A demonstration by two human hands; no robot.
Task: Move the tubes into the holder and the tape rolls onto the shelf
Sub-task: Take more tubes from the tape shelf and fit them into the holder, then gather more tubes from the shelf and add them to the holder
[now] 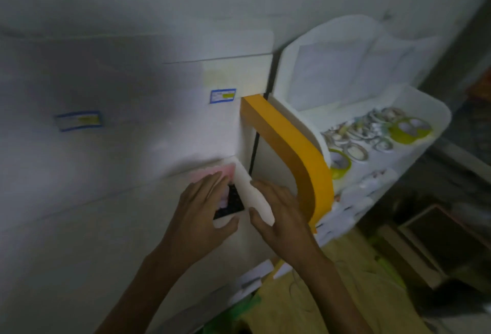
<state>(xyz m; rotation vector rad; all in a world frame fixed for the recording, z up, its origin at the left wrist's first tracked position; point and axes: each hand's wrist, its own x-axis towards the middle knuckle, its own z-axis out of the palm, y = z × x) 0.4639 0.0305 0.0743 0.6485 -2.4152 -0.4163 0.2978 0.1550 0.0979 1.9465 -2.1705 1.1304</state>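
Observation:
A white holder with a dark inside sits against the front of a white cabinet. Blurred pink and white items show at its top; I cannot tell whether they are tubes. My left hand holds the holder's left side, fingers over the dark opening and thumb under its lower edge. My right hand lies flat against the holder's white right side. Several tape rolls, some yellow-green, lie on a white shelf to the right.
An orange curved band runs down between the cabinet and the shelf, just right of my right hand. Blue-framed labels are stuck on the cabinet. Yellow cloth and dark boxes lie below at the right.

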